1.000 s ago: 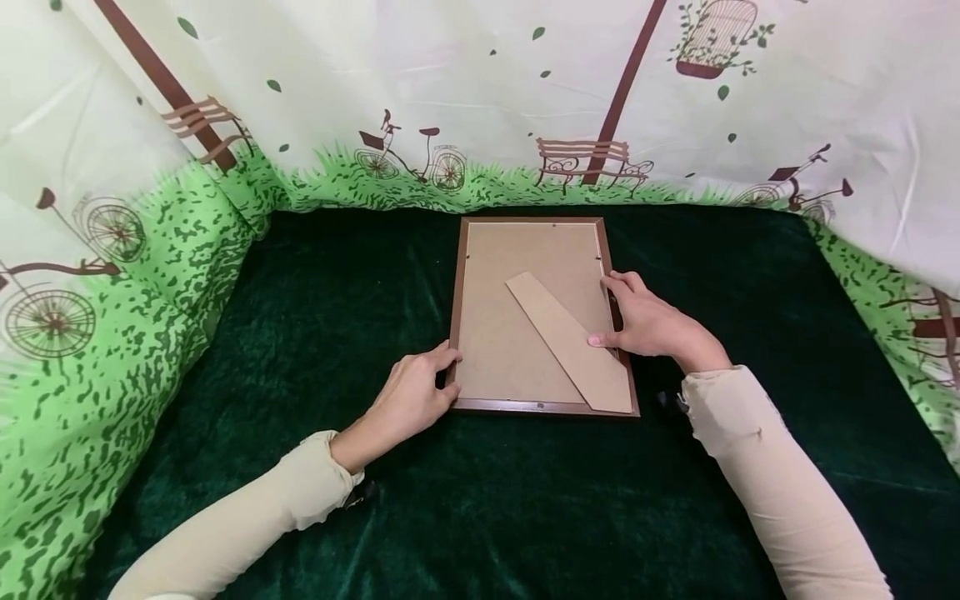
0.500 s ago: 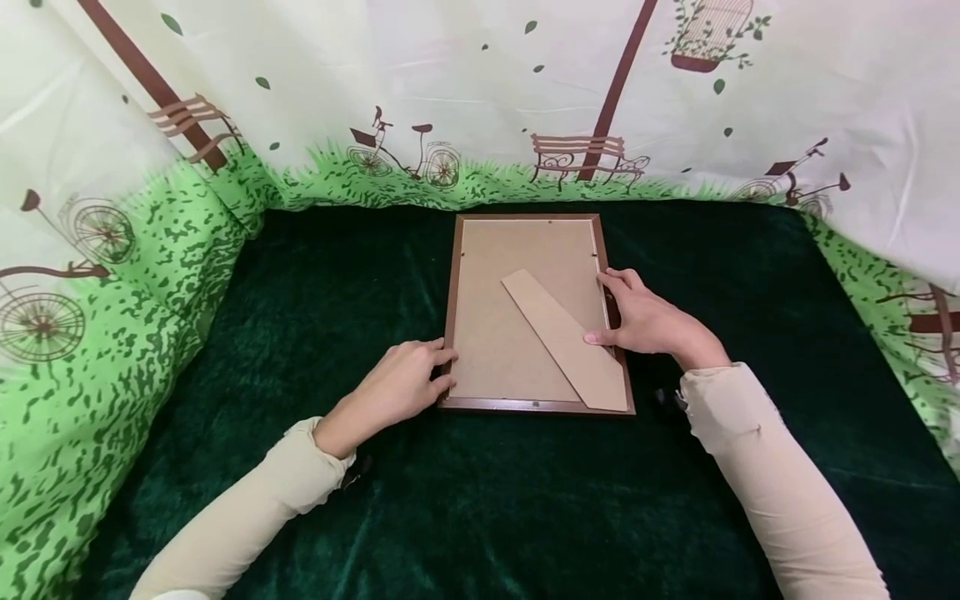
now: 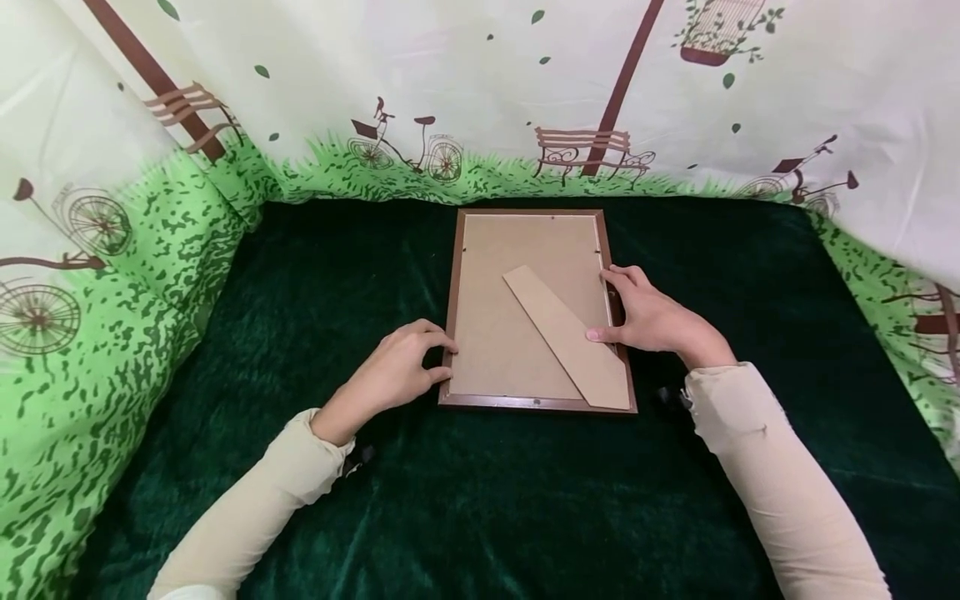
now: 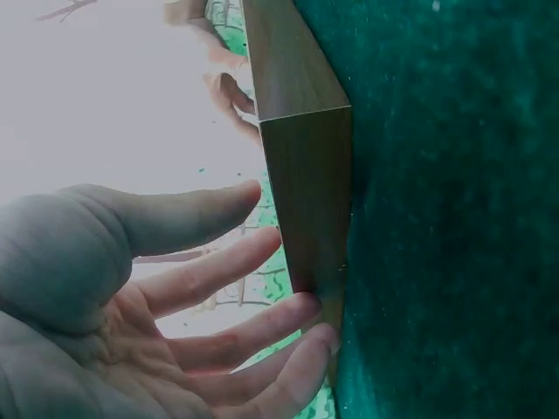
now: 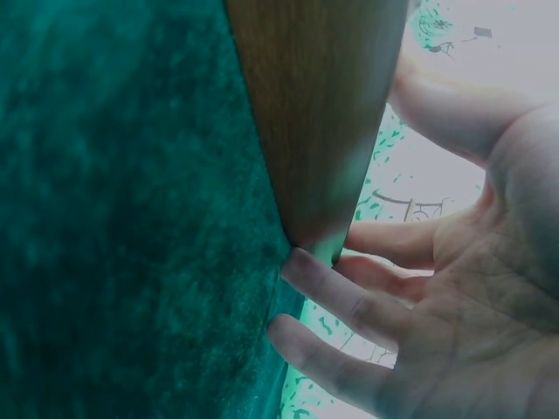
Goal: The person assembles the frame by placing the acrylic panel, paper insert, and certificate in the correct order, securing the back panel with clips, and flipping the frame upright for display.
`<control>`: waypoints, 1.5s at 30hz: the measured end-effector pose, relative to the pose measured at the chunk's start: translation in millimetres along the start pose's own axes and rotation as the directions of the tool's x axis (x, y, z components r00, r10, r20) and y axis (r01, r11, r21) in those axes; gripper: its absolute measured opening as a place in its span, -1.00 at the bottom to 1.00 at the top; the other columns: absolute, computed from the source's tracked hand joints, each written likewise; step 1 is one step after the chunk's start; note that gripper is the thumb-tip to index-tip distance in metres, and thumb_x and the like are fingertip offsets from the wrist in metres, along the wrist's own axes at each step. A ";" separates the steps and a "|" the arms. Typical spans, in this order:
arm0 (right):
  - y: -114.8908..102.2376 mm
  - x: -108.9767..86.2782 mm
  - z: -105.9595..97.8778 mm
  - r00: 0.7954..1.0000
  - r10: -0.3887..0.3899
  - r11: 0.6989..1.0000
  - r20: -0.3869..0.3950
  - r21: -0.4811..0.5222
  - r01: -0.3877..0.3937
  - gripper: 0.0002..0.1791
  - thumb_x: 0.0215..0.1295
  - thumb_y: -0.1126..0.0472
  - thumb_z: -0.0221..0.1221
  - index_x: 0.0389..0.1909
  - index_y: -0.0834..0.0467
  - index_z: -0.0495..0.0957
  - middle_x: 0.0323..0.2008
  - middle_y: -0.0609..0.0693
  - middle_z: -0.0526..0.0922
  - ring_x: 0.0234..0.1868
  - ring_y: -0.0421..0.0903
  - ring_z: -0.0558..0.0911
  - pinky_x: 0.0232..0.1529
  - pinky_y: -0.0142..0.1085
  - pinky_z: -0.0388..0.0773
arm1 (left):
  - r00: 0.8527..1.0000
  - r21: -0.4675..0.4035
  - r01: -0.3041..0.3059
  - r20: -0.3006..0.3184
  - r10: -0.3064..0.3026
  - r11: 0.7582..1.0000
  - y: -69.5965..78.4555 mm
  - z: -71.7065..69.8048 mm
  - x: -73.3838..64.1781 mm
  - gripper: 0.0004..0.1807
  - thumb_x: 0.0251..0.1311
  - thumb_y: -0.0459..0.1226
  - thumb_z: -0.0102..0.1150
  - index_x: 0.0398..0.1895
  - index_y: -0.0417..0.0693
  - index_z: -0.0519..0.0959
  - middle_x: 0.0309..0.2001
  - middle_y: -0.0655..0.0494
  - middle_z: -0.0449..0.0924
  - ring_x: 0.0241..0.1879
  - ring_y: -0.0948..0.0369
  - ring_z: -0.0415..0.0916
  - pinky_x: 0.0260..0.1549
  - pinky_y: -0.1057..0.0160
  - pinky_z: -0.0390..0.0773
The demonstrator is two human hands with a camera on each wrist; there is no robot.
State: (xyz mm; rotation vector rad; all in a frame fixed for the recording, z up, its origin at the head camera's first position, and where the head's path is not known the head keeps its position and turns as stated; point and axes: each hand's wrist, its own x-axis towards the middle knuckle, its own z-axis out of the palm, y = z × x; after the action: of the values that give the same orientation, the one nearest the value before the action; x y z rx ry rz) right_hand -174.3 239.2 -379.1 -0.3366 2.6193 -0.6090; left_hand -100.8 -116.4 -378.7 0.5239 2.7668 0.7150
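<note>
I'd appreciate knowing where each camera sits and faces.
Head: worn there, facing forward and down at a brown rectangular wooden frame; left hand, right hand and cream sleeves show.
Left wrist: worn there, facing the frame's side; left hand near, right beyond.
Right wrist: worn there, facing the opposite side; right hand shows.
Wrist views share dark green velvety cloth.

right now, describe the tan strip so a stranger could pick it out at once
On the dark green cloth, a brown-edged frame lies with its tan backing up. From the backing's upper middle, the strip slants down to the frame's lower right corner in the head view. Its narrow diagonal shape, lapping over the frame's edge, sets it apart from the broad, similarly coloured backing.
</note>
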 end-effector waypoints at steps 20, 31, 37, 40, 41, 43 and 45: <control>1.6 -1.1 -4.4 0.999 -0.036 0.999 -0.012 -0.012 0.036 0.20 0.15 -0.22 0.36 0.57 0.24 -0.11 0.51 0.30 -0.12 0.35 0.24 0.22 0.39 0.25 0.22 | 0.972 0.157 -0.203 -0.088 0.218 0.967 6.1 3.3 -8.3 -0.74 0.29 -0.42 0.22 0.01 -0.21 0.70 -0.08 -0.09 0.57 -0.48 0.28 0.49 -0.59 0.50 0.41; 6.2 -2.7 -4.0 0.999 -0.035 0.999 -0.013 -0.009 0.035 0.20 0.15 -0.22 0.35 0.56 0.26 -0.11 0.51 0.32 -0.13 0.38 0.25 0.17 0.40 0.24 0.20 | 0.981 0.207 -0.149 -0.090 0.171 0.967 12.4 7.3 -4.3 -0.76 0.28 -0.33 0.27 -0.01 -0.05 0.74 -0.17 0.04 0.57 -0.41 0.23 0.53 -0.25 0.09 0.25; 8.1 -2.3 -5.2 0.999 -0.037 0.999 -0.017 -0.001 0.037 0.20 0.14 -0.22 0.36 0.56 0.25 -0.11 0.51 0.30 -0.13 0.39 0.24 0.18 0.40 0.24 0.21 | 0.969 0.324 -0.188 -0.091 0.228 0.927 22.6 9.5 -1.3 -0.80 0.29 -0.22 0.28 -0.12 -0.09 0.77 -0.14 0.01 0.59 -0.20 0.12 0.53 -0.12 0.10 0.57; 7.6 0.0 -3.8 0.998 -0.054 0.999 -0.017 0.003 0.054 0.20 0.15 -0.22 0.36 0.56 0.25 -0.11 0.51 0.30 -0.13 0.38 0.23 0.17 0.40 0.24 0.20 | 0.954 0.366 -0.249 -0.065 0.292 0.897 29.1 15.1 -3.7 -0.77 0.29 -0.17 0.28 -0.11 -0.10 0.75 -0.03 -0.03 0.61 -0.04 0.07 0.53 0.04 0.09 0.58; 7.5 0.5 -3.1 0.998 -0.056 0.998 -0.017 0.004 0.056 0.20 0.15 -0.22 0.36 0.56 0.25 -0.11 0.51 0.30 -0.13 0.39 0.23 0.17 0.41 0.24 0.19 | 0.949 0.366 -0.274 -0.048 0.312 0.889 31.4 17.3 -4.0 -0.74 0.30 -0.15 0.27 -0.08 -0.10 0.74 0.02 -0.05 0.62 0.03 0.05 0.53 0.10 0.08 0.57; 7.6 1.2 -1.4 0.998 -0.055 0.998 -0.019 0.005 0.055 0.20 0.15 -0.22 0.36 0.56 0.24 -0.11 0.51 0.30 -0.13 0.39 0.23 0.17 0.41 0.24 0.19 | 0.938 0.371 -0.319 -0.007 0.347 0.872 35.8 21.8 -3.2 -0.67 0.33 -0.10 0.24 0.00 -0.11 0.71 0.15 -0.07 0.60 0.18 0.00 0.50 0.22 0.06 0.52; 7.6 1.2 0.5 0.999 -0.049 0.999 -0.018 0.008 0.050 0.20 0.14 -0.24 0.36 0.57 0.23 -0.11 0.51 0.30 -0.13 0.41 0.23 0.16 0.41 0.24 0.19 | 0.927 0.376 -0.358 0.030 0.375 0.855 39.6 25.7 -0.3 -0.61 0.36 -0.07 0.20 0.09 -0.13 0.67 0.25 -0.07 0.56 0.28 -0.03 0.46 0.29 0.05 0.47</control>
State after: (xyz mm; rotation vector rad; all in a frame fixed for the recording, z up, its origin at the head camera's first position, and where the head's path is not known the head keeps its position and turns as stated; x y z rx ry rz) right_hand -176.1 245.4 -383.5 -0.3962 2.6319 -0.6422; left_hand -81.4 -73.4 -380.6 1.1523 2.8858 0.2532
